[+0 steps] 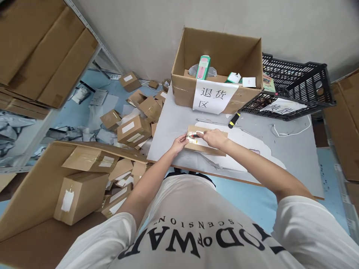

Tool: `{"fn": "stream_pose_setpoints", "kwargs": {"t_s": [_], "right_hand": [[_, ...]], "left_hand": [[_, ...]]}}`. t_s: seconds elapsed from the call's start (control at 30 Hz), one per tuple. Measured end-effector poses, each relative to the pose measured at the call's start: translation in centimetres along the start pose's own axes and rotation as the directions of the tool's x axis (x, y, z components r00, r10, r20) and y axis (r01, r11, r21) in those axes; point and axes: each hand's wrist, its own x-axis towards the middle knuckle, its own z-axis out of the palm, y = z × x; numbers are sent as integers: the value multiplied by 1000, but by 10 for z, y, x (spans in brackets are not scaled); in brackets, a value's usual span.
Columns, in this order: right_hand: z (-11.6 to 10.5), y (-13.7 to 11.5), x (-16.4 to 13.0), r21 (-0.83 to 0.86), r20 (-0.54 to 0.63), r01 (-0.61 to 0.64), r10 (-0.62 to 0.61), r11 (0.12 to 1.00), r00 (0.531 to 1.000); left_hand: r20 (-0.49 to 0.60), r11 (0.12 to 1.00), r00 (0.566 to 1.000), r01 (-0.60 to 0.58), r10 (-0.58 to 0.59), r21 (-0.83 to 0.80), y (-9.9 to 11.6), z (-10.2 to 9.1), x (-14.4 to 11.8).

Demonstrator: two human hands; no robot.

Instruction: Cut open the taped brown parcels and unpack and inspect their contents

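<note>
Seemingly both hands (196,140) on small box (209,147)

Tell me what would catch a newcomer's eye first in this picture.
First, the two hands meeting over a small flat cardboard box at the grey table's near edge: the left hand steadies its end while the right hand rests on top. Behind it stands a big open carton with a handwritten paper sign. On the floor to the left lies a heap of small boxes.
</note>
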Motion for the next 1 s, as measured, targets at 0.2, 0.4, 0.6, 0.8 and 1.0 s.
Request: {"fn": "stream_pose_setpoints", "kwargs": {"t_s": [0.2,0.4,0.6,0.8,1.0], "right_hand": [[13,14,-13,-25,83,-35,37,999,996],[24,36,-40,6,82,-74,73,997,994],[54,77,-97,3,119,-186,185,982,976],[98,103,-141,66,104,-280,272,958,957],[118,96,-161,115,7,-279,280,954,960]], "left_hand": [[-27,992,998,56,-53,112,5,3,-7],[-75,987,997,17,-5,161,-2,14,-9],[-101,987,994,-27,43,159,-11,17,-2],[-98,979,994,-28,49,201,-13,16,-3],[-91,973,995,-11,33,229,-9,20,-6]]}}
